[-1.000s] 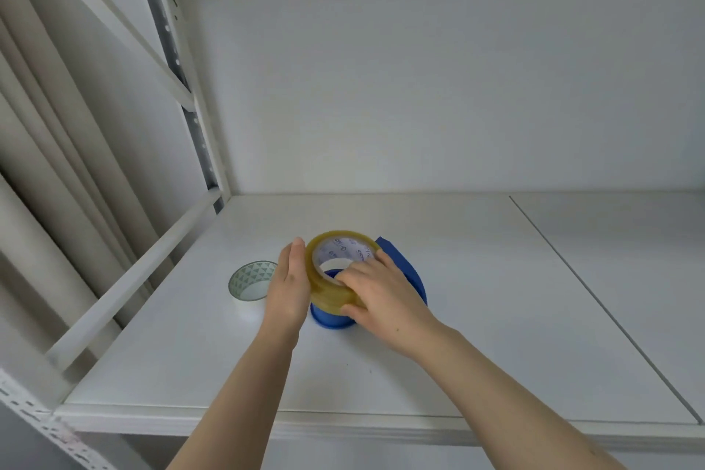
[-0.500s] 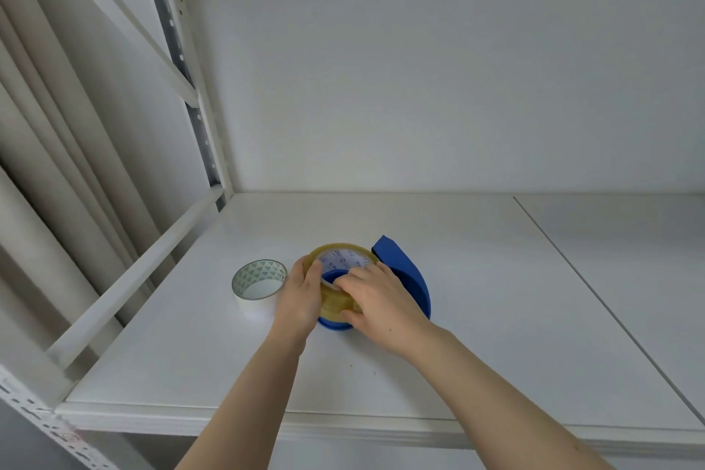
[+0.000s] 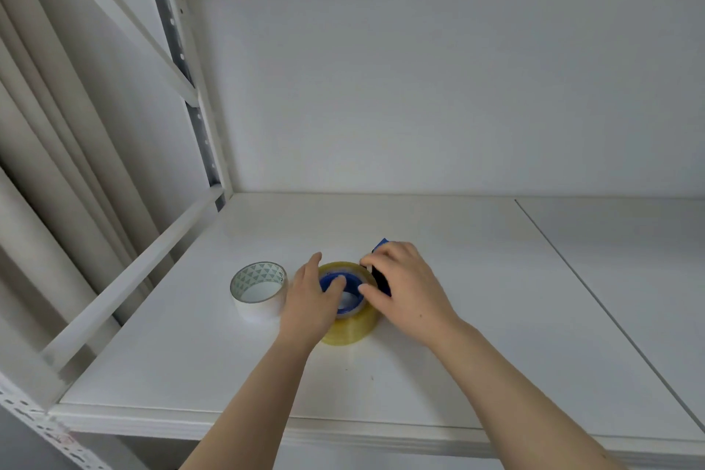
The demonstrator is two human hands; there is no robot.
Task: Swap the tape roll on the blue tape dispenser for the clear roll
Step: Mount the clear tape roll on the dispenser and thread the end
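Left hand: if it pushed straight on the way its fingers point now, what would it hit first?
The left hand lies on the yellowish clear tape roll, fingers on the blue tape dispenser hub. Straight on, it likely meets fingers of the right hand at the far rim; depth is unclear.

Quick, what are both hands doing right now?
Left hand: closed, holding the clear roll, fingers curled into its middle.
Right hand: closed, gripping the blue tape dispenser beside the roll.

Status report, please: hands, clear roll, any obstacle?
Left hand grips clear tape roll; right hand holds blue tape dispenser. Roll sits over blue hub. White tape roll stands left, not blocking.
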